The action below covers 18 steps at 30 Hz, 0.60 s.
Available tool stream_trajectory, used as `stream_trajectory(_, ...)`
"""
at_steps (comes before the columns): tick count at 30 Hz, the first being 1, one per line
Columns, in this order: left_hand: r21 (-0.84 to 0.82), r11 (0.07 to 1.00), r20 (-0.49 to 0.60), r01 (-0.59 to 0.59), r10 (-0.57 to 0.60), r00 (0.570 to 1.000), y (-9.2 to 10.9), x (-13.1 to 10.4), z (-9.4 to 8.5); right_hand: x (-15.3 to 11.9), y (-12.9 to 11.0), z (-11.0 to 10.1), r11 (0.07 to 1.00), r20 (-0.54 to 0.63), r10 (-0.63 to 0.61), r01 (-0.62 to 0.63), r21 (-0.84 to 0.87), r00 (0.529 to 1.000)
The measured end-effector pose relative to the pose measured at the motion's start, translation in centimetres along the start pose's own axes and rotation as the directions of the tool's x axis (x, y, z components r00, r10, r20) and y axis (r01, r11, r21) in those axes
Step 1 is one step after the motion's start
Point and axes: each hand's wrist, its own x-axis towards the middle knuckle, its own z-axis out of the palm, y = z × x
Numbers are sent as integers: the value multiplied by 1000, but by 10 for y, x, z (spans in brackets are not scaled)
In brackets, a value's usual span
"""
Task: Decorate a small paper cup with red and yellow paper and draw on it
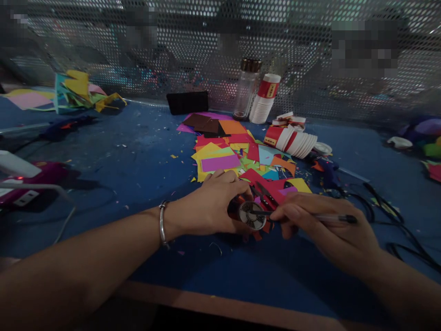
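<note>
My left hand [218, 204] is wrapped round a small dark cylindrical object whose round, patterned white end [252, 215] faces me. A pen [330, 218] is held in my right hand [310, 218], with its tip touching or just over that round end. Just behind the hands lie scissors [265, 195] with dark blades, on pieces of red paper. Coloured paper sheets and scraps [220, 162] spread beyond my left hand.
A clear bottle [244, 92], stacked paper cups [264, 99] and a black phone [188, 102] stand at the back. More cups [291, 141] lie on their side. Glue guns [329, 174] [65, 127] and cables sit both sides; a purple power strip [34, 184] is at left.
</note>
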Motion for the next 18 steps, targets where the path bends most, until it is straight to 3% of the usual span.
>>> stream_trajectory(18,-11,1000,31,24,-24,999,4,1,-5,-1,-4,0,1000,0,19,-19,-20,1000)
